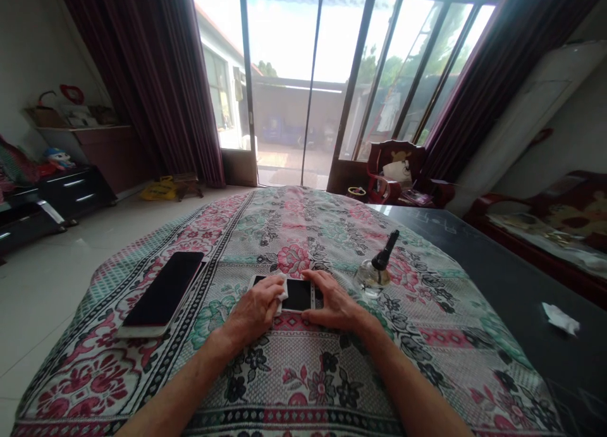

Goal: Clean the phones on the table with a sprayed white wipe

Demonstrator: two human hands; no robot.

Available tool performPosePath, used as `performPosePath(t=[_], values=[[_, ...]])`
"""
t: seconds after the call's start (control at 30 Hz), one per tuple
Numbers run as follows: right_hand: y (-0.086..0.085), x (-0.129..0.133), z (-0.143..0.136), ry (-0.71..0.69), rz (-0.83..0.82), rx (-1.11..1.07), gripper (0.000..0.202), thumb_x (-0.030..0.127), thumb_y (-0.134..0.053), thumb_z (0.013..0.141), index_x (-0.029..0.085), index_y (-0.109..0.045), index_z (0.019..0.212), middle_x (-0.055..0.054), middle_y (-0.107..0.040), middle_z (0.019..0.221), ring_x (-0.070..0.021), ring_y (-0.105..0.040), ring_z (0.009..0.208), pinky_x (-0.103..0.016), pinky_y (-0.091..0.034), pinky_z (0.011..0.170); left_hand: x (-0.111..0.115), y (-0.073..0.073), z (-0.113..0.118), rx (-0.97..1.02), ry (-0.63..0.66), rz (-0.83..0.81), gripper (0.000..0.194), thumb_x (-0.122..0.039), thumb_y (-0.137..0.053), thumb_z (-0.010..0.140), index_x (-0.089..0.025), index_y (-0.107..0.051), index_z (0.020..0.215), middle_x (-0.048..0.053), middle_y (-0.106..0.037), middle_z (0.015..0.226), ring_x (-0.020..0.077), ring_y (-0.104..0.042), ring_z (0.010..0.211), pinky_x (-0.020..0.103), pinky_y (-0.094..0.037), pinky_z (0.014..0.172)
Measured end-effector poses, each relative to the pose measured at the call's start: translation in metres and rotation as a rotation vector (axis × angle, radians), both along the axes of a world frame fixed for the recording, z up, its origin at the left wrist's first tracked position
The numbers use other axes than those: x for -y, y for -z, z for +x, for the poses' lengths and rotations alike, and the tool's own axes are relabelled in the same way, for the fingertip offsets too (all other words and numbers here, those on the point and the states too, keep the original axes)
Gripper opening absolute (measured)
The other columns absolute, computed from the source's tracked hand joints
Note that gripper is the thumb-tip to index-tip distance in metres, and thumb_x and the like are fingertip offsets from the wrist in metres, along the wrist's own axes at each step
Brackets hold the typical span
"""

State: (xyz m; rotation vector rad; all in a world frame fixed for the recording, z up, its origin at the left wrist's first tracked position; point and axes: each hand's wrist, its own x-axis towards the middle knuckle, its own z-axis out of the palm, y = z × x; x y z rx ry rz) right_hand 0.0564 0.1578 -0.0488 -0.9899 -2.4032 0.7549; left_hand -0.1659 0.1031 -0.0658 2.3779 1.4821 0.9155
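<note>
The floral cloth [332, 374] is the largest thing in view, patterned in pink, green and black and spread over most of the tabletop [521, 279], whose dark bare surface shows along the side from 2 to 4 o'clock. On the cloth at about 9 o'clock from the hands lies a large dark phone [164, 293], face up, tilted with its far end toward 1 o'clock and well apart from both hands. The person's two bare forearms come in from 6 o'clock and meet near the middle of the cloth. The left hand [253, 313] rests on the left end of a small white phone [296, 294], its grip closed on a small white wipe [282, 296] that is pressed against the dark screen. The right hand [334, 304] lies flat along the phone's right end, fingers spread and curved around the edge at 3 o'clock, so its grip is wide and only steadies the phone. The small phone lies flat, face up, at the centre of the cloth. Near the right hand, at about 2 o'clock from it, stands a small clear glass bottle [374, 274] with a black pointed top leaning toward 1 o'clock; it touches neither hand. Smallest, a crumpled white tissue [561, 318] lies on the bare tabletop at 3 o'clock, well apart from everything else.
</note>
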Motion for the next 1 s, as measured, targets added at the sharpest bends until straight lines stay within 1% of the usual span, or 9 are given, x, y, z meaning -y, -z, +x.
performPosePath(t=[0.07,0.17,0.3,0.37,0.47,0.63,0.8,0.9,1.0], values=[[0.001,-0.001,0.0,-0.015,0.008,-0.002,0.079,0.029,-0.075,0.062,0.02,-0.041,0.133,-0.009,-0.046,0.126,-0.0243,-0.041,0.121,-0.039,-0.033,0.105,-0.004,-0.003,0.018,-0.014,0.059,0.005,0.023,-0.014,-0.041,0.089,-0.018,-0.063,0.096,0.006,-0.057,0.124,0.0177,-0.049,0.121,0.032,-0.038,0.106],[0.001,-0.001,0.0,-0.042,0.013,0.0,0.082,0.024,-0.073,0.06,0.018,-0.04,0.134,-0.01,-0.045,0.128,-0.0247,-0.04,0.122,-0.038,-0.031,0.106,-0.011,-0.007,0.038,-0.034,0.132,-0.008,0.021,-0.012,-0.043,0.088,-0.018,-0.062,0.093,0.007,-0.06,0.118,0.0186,-0.052,0.117,0.032,-0.04,0.105],[0.003,-0.002,0.0,-0.049,0.014,-0.004,0.081,0.02,-0.07,0.059,0.017,-0.039,0.134,-0.011,-0.046,0.126,-0.024,-0.041,0.121,-0.037,-0.031,0.106,-0.014,-0.009,0.046,-0.038,0.185,-0.012,0.019,-0.014,-0.043,0.089,-0.018,-0.062,0.09,0.007,-0.06,0.115,0.019,-0.052,0.116,0.032,-0.04,0.104],[0.004,-0.002,0.001,-0.042,0.011,-0.005,0.079,0.021,-0.071,0.06,0.017,-0.04,0.133,-0.01,-0.047,0.125,-0.0238,-0.042,0.12,-0.036,-0.032,0.106,-0.012,-0.01,0.041,-0.035,0.2,-0.005,0.019,-0.014,-0.043,0.089,-0.018,-0.062,0.091,0.008,-0.06,0.117,0.0189,-0.051,0.118,0.032,-0.039,0.106],[0.002,-0.001,0.001,-0.039,0.004,-0.001,0.077,0.024,-0.073,0.06,0.017,-0.042,0.13,-0.01,-0.046,0.126,-0.0239,-0.041,0.12,-0.036,-0.032,0.106,-0.009,-0.01,0.027,-0.025,0.206,-0.004,0.021,-0.014,-0.042,0.09,-0.018,-0.063,0.095,0.007,-0.059,0.121,0.0177,-0.051,0.119,0.032,-0.039,0.106],[-0.003,0.001,0.002,-0.042,-0.01,-0.003,0.077,0.023,-0.073,0.061,0.02,-0.04,0.132,-0.009,-0.045,0.127,-0.0237,-0.04,0.121,-0.036,-0.033,0.105,-0.003,-0.009,-0.008,-0.045,0.113,0.001,0.024,-0.016,-0.041,0.09,-0.02,-0.064,0.095,0.005,-0.059,0.124,0.0174,-0.052,0.119,0.031,-0.041,0.104],[-0.002,0.0,0.005,-0.043,-0.012,-0.031,0.079,0.023,-0.075,0.06,0.022,-0.041,0.132,-0.007,-0.045,0.125,-0.0225,-0.042,0.118,-0.035,-0.035,0.103,0.015,-0.002,-0.038,-0.095,0.02,-0.016,0.025,-0.022,-0.041,0.091,-0.02,-0.063,0.101,0.005,-0.057,0.128,0.0185,-0.049,0.123,0.033,-0.039,0.107],[-0.001,-0.001,0.006,-0.036,-0.028,-0.026,0.079,0.024,-0.076,0.061,0.023,-0.041,0.131,-0.007,-0.045,0.124,-0.0223,-0.043,0.117,-0.035,-0.036,0.101,0.025,0.0,-0.044,-0.114,0.021,-0.032,0.024,-0.023,-0.042,0.091,-0.02,-0.063,0.103,0.005,-0.055,0.13,0.0187,-0.047,0.125,0.033,-0.038,0.108],[-0.002,-0.001,0.005,-0.037,-0.025,-0.026,0.079,0.025,-0.076,0.061,0.022,-0.041,0.131,-0.007,-0.046,0.123,-0.0225,-0.043,0.117,-0.035,-0.036,0.101,0.027,-0.001,-0.037,-0.111,0.066,-0.051,0.024,-0.021,-0.042,0.091,-0.02,-0.062,0.103,0.005,-0.054,0.132,0.0181,-0.047,0.125,0.033,-0.037,0.108]])
